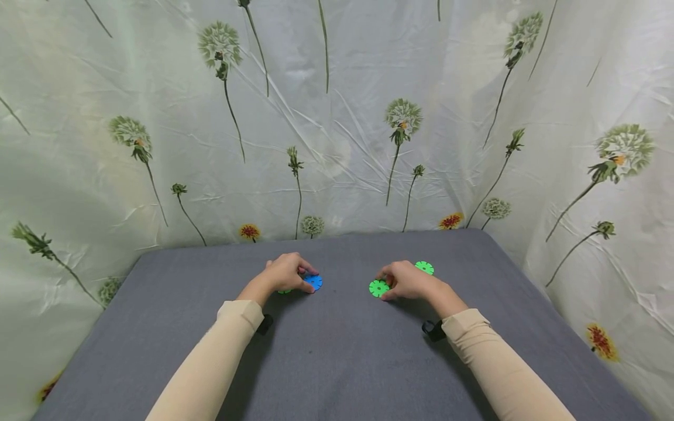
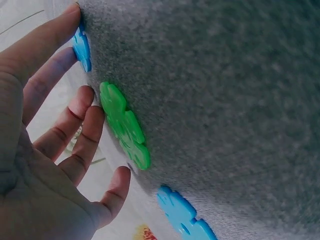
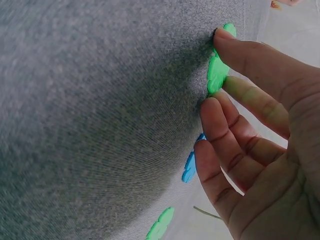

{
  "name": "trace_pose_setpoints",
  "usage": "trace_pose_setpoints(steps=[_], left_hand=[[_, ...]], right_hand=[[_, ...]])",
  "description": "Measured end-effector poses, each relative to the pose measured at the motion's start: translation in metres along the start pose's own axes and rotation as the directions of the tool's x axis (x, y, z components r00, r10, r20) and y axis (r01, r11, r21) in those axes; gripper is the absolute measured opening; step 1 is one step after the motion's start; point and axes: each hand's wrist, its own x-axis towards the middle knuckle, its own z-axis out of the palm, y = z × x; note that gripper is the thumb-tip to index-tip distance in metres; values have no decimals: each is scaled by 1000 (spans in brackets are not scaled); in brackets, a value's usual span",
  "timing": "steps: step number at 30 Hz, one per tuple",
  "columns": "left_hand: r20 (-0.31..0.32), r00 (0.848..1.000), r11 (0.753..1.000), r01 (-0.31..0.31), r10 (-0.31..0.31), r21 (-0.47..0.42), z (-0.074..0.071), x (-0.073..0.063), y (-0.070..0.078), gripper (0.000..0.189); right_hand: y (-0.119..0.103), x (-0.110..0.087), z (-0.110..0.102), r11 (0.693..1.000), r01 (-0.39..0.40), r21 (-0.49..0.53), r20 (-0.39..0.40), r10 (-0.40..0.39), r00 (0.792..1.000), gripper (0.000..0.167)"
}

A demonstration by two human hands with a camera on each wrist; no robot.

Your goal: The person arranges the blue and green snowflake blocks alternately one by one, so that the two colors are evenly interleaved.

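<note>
A blue notched plastic interlocking disc [image 1: 314,282] lies on the cloth, its edges between the thumb and a finger of my left hand [image 1: 286,273]. Beneath that hand's other fingers is a green notched disc [image 2: 122,125], and a second blue disc [image 2: 185,215] lies by the little finger. My right hand [image 1: 408,280] pinches a green notched disc [image 1: 378,288] by its rim, the disc flat on the cloth. Under its curled fingers shows another blue disc [image 3: 190,166], mostly hidden from the head view. One more green disc [image 1: 424,268] sits just beyond the right hand.
Grey cloth covers the table [image 1: 337,362]. A pale curtain [image 1: 347,117] printed with dandelions hangs along the back and sides. Dark straps [image 1: 433,330] show below both sleeve cuffs.
</note>
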Motion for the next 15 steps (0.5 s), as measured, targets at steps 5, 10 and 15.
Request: trace_pose_setpoints(steps=[5, 10, 15], left_hand=[[2, 1000, 1000, 20, -20, -3, 0, 0, 2, 42], [3, 999, 999, 36, -36, 0, 0, 0, 4, 41], [8, 999, 999, 41, -41, 2, 2, 0, 5, 41]], right_hand=[[0, -1, 1, 1000, -4, 11, -4, 4, 1000, 43], [0, -2, 0, 1000, -23, 21, 0, 23, 1000, 42], [0, 0, 0, 1000, -27, 6, -1, 27, 1000, 40]])
